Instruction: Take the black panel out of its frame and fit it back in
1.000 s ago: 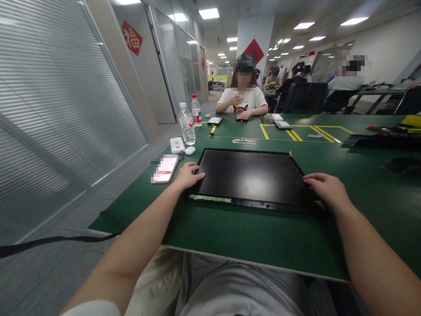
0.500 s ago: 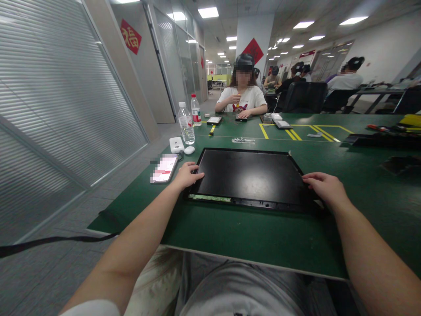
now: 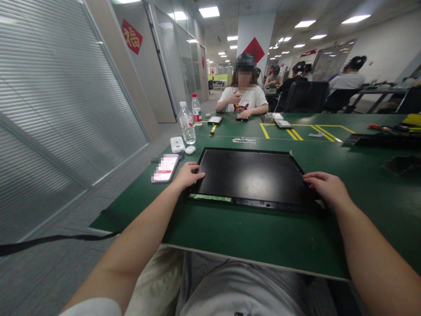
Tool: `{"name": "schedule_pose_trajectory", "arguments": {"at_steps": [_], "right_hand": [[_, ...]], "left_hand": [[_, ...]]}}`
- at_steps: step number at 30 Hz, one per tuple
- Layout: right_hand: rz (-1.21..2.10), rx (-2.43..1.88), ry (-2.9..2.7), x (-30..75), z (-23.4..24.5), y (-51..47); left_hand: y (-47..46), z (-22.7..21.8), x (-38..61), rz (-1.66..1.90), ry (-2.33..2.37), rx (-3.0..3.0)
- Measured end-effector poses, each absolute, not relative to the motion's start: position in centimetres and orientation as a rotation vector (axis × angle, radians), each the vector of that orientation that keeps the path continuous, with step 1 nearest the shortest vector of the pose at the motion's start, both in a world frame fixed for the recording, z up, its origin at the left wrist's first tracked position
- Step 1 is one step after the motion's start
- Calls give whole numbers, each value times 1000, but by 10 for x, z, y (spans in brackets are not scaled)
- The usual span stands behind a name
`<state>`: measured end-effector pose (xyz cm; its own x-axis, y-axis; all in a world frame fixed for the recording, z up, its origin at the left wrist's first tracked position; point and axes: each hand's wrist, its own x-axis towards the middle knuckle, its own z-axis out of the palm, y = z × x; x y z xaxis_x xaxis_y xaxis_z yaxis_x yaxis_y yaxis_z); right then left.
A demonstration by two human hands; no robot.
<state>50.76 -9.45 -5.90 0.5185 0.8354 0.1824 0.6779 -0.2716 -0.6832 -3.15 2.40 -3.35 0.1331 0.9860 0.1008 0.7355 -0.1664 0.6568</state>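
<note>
In a wide office with bright lights (image 3: 208,13) on the ceiling, a green table (image 3: 250,237) stands before the person, and on it one black screen (image 3: 253,175) lies face up, near the front edge of the table. I take this screen as the middle of the clock, with twelve o'clock away from the person. The left hand (image 3: 190,175) is at nine o'clock, half open, its thumb over the left edge and its fingers bent on the outer side, so it holds this edge. The right hand (image 3: 324,184) is at three o'clock, more closed, and pinches the right edge; I cannot tell what its hidden fingers do below. To hold the screen well, I think both hands should press on the frame (image 3: 276,204) only, with equal force, because the panel could crack; the green strip (image 3: 210,198) between seven and eight o'clock is better left untouched. By count, there are two hands, one screen, one strip, one phone (image 3: 167,169) at nine o'clock beyond the left hand, one white box (image 3: 177,145) at ten, and, between ten and eleven, one white-capped bottle (image 3: 187,127) and one red-capped bottle (image 3: 197,113).
</note>
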Motion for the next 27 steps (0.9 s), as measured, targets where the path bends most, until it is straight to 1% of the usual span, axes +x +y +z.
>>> {"name": "schedule_pose_trajectory", "arguments": {"at_steps": [2, 4, 10, 17, 21, 24, 27], "right_hand": [[392, -2039, -1123, 506, -55, -95], [429, -2031, -1083, 504, -53, -95], [282, -2055, -1140, 501, -54, -96], [277, -2088, -1183, 503, -52, -96], [252, -2123, -1145, 501, -53, -95], [228, -2107, -1150, 500, -54, -95], [240, -2081, -1161, 500, -54, -95]], "left_hand": [[23, -34, -32, 726, 1659, 1986], [23, -34, -32, 712, 1664, 2015], [23, -32, -31, 680, 1635, 2117], [20, -29, -31, 704, 1590, 2181], [17, -19, -34, 667, 1425, 2340], [14, -11, -35, 562, 1248, 2402], [11, -6, -35, 456, 1175, 2396]]}}
